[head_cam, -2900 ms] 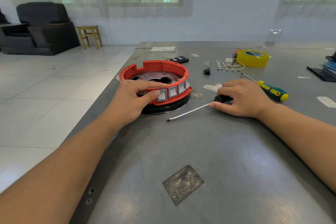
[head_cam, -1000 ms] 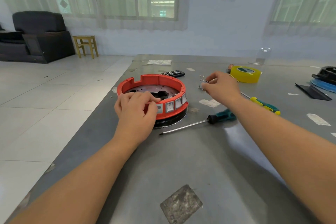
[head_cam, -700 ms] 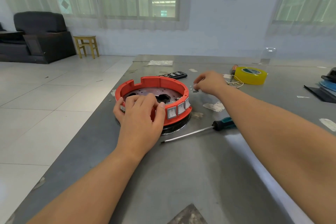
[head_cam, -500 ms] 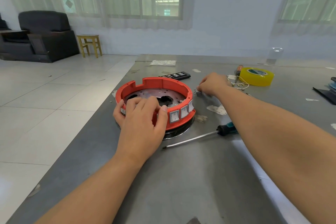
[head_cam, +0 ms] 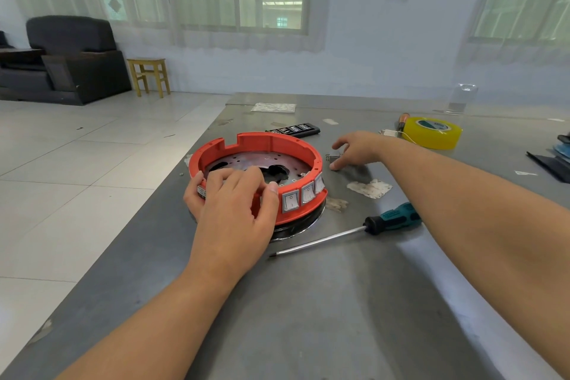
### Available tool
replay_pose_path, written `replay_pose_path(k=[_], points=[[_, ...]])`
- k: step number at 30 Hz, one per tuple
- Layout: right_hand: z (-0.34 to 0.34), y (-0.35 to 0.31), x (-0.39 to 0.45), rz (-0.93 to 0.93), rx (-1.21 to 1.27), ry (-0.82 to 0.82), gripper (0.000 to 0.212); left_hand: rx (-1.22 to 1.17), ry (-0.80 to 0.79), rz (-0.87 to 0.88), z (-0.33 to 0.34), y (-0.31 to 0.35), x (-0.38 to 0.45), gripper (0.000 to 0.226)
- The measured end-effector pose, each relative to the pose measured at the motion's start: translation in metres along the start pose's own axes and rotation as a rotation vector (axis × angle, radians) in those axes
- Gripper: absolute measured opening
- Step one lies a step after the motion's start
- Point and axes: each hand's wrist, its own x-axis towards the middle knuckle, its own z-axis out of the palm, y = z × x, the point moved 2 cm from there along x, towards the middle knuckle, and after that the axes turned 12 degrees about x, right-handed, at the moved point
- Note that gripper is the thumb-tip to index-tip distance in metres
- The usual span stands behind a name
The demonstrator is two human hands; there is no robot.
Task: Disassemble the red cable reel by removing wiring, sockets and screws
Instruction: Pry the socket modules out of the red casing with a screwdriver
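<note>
Gripping the near rim of the reel (head_cam: 262, 145) on the surface (head_cam: 308, 318), my left hand (head_cam: 231, 210) curls over it; a screwdriver (head_cam: 348, 233) lies beside; farther off, my right hand (head_cam: 354, 149) hovers loose-fingered over small metal parts (head_cam: 331, 158).

Left hand (head_cam: 232, 210): palm down, forearm coming in from bottom left, fingers (head_cam: 237, 176) curled over the near rim of the red cable reel (head_cam: 262, 145), thumb pressed on its outer wall. Closed grip on the rim. Right hand (head_cam: 357, 148): arm stretched forward from the right edge, wrist low, fingers spread and loosely bent, tips down near the counter (head_cam: 339, 302) just right of the reel. Nothing visibly pinched.
</note>
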Motion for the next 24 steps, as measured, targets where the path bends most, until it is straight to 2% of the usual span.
replay_pose_path(k=[12,24], points=[[-0.001,-0.005,0.002,-0.075,-0.052,0.053,0.055,-0.007,0.022,0.001,0.001,-0.001,0.0,0.023],[-0.026,0.034,-0.002,0.037,-0.072,0.067,0.055,0.011,0.006,0.003,0.002,-0.002,0.0,0.022]])
